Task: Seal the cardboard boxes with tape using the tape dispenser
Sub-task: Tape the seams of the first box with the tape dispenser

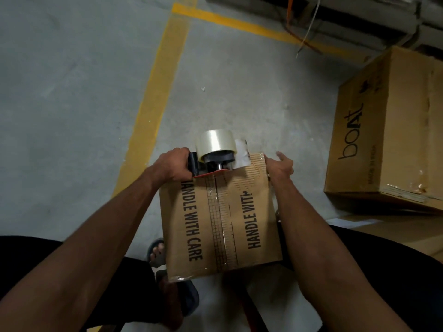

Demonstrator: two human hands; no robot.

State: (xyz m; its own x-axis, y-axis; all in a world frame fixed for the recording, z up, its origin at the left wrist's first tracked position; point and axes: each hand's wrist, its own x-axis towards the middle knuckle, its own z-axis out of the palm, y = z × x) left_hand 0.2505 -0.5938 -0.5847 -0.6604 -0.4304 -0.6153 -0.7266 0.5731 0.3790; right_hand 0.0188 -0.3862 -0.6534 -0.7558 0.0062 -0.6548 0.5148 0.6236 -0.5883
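A small cardboard box (242, 226) printed "HANDLE WITH CARE" lies in front of me, its top flaps shut, with clear tape running along the middle seam. My left hand (173, 165) grips the black handle of the tape dispenser (215, 155), which carries a roll of clear tape and sits at the box's far edge. A strip of tape hangs over that far edge. My right hand (281, 165) rests against the box's far right corner with its fingers straight.
A large "boat" cardboard box (388, 130) stands on the concrete floor at the right. Yellow painted lines (155, 104) cross the floor. My sandalled feet (157, 251) are below the small box. Pipes and cables run along the top right.
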